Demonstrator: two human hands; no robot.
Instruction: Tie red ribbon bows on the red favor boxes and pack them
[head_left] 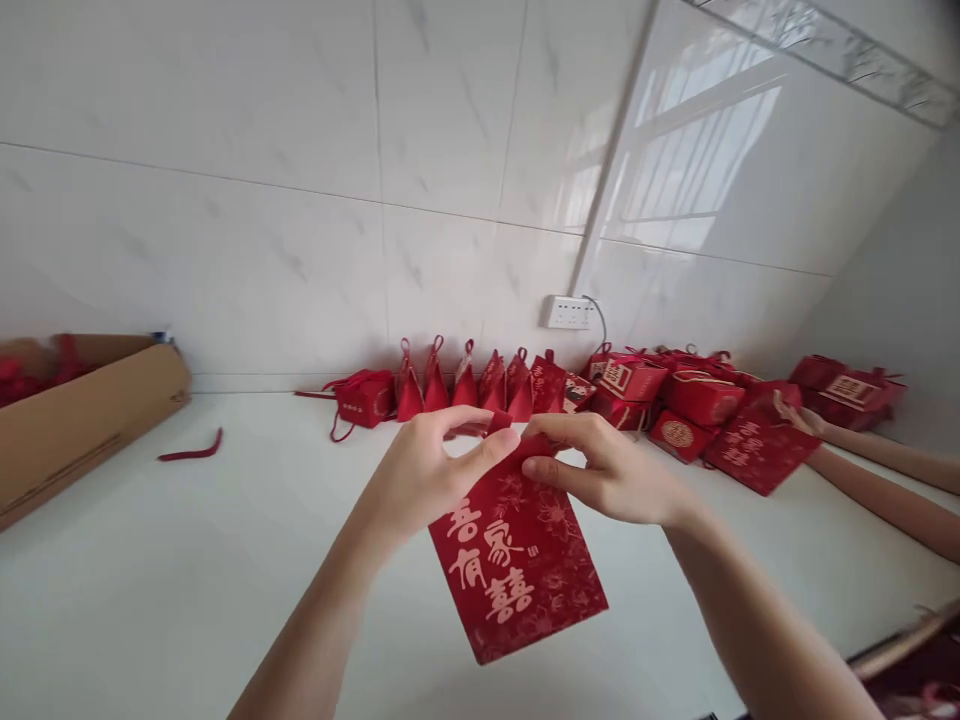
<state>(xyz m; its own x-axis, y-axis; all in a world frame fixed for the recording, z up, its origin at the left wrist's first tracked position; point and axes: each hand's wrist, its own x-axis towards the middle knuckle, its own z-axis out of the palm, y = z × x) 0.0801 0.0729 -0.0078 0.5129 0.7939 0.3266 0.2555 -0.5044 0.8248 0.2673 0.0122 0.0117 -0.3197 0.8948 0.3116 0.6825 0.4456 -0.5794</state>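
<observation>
Hanging below left grip (439, 462) and right grip (611, 472), both pinching its top, red packet (551, 560), pale characters, floral print, long axis steep, bottom slanting right

Bag (536, 560) deep red, pale pink characters and fainter pink blossoms across its front; behind it, red pouches (465, 390); to its right, red box (678, 438) with round gold emblem; to its left, tan carton (97, 425); under it, whitish worktop (187, 580); beyond it, white wall tiles (262, 220) veined grey.
</observation>
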